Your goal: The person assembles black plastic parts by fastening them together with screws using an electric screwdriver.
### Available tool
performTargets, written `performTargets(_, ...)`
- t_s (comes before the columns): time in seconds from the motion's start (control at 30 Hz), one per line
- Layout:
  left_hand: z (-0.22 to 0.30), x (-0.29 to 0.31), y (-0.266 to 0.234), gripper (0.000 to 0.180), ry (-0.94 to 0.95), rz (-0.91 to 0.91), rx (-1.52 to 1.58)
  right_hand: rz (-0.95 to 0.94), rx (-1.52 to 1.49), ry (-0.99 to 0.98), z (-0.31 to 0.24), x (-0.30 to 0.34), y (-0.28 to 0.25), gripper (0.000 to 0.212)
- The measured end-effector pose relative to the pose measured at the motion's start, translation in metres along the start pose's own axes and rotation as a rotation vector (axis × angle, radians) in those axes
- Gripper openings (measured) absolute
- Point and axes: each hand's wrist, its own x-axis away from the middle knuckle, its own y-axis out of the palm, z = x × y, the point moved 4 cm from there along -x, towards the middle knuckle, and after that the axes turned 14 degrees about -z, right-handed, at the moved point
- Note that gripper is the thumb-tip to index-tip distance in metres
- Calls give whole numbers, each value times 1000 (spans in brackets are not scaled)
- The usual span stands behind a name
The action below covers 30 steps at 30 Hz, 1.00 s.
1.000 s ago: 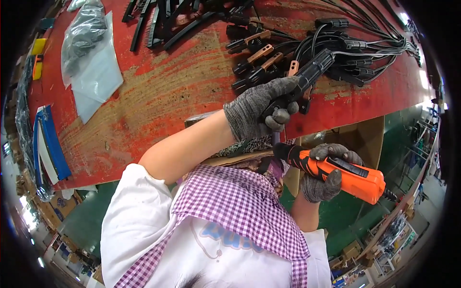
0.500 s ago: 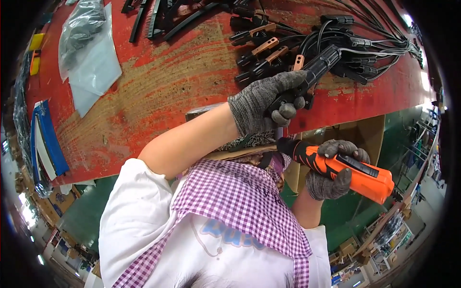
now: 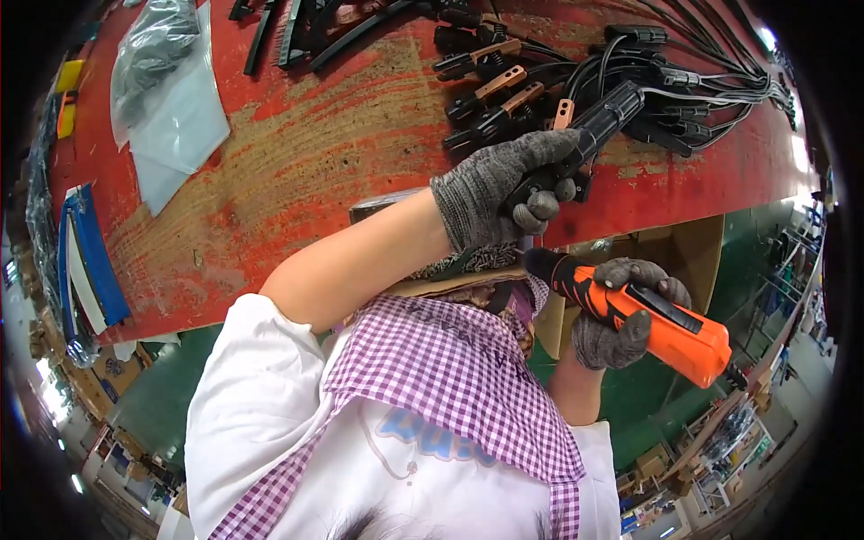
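Observation:
My left hand (image 3: 499, 184), in a grey knit glove, is closed around a black plastic cable handle (image 3: 614, 117) over the table's near edge. The handle's ribbed end points up and to the right. My gloved right hand (image 3: 621, 310) grips an orange and black electric screwdriver (image 3: 688, 342). The screwdriver's black nose is just below my left hand, pointing up and left. Its bit is too small to make out. Below my left wrist, small screws (image 3: 486, 259) lie in an open box, partly hidden by my arm.
Several black parts with copper strips (image 3: 501, 83) and grey cables (image 3: 720, 94) lie on the worn red table (image 3: 297, 171). Clear plastic bags (image 3: 175, 135) are at the far left, a blue and white piece (image 3: 94, 261) at the left edge. A cardboard box (image 3: 702, 252) stands below the table edge.
The screwdriver's rear end has dipped slightly down and left, still in my right hand. My left hand and the cable handle have barely shifted.

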Motion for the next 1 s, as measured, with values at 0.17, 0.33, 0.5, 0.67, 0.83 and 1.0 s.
performTargets(0.17, -1, 1, 1, 32, -4, 16, 11, 3, 69, -26, 6, 3, 4, 39)
performTargets(0.33, 0, 0, 2, 30, 13, 21, -32, -70, 123, -13, 7, 3, 10, 36)
performTargets(0.5, -1, 1, 2, 30, 7, 28, -29, -129, 128, -42, 5, 2, 16, 38)
performTargets(0.67, -1, 0, -1, 28, -14, 41, 2, -120, 7, -23, -4, -6, 14, 41)
performTargets(0.83, 3, 1, 0, 28, 7, 31, -46, -77, -97, -88, -31, -25, 2, 39)
performTargets(1.0, 1, -1, 3, 34, -2, 46, -84, 99, -247, -297, -66, -46, -13, 42)
